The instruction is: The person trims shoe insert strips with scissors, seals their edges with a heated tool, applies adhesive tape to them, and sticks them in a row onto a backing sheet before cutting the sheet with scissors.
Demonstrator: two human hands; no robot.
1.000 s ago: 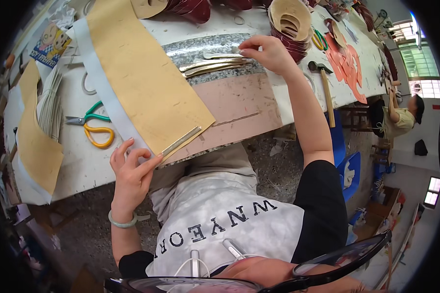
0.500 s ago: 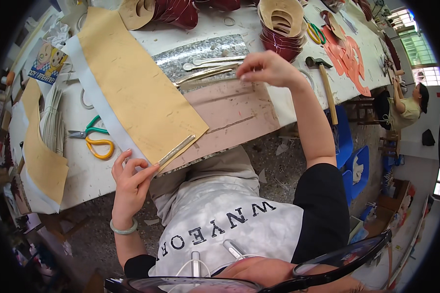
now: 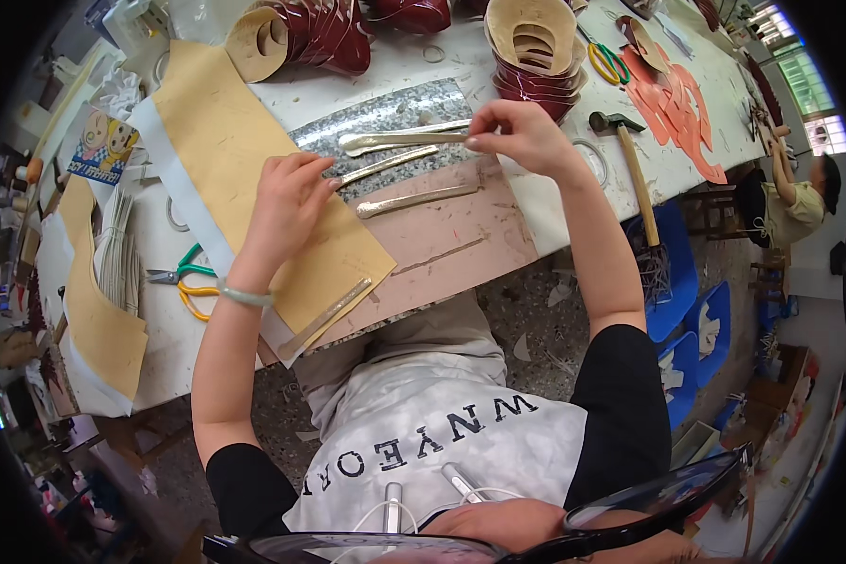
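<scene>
My right hand pinches the right end of a shiny gold strip above a mottled grey slab. My left hand is over the tan sheet; its fingers are bent and slightly apart, fingertips by the left end of a second gold strip. Whether they touch it is hard to see. Another gold strip lies on the pinkish board. Along the tan sheet's near edge lies one more strip, in line with that edge.
Green-and-yellow-handled snips lie left of the sheet, beside a bundle of pale strips. A hammer is at the right. Stacked dark red pieces stand at the back, near scissors. Another person sits far right.
My left hand has left the strip on the tan sheet's near edge and moved up to the loose gold strips. Those strips have spread apart, one now nearer on the board.
</scene>
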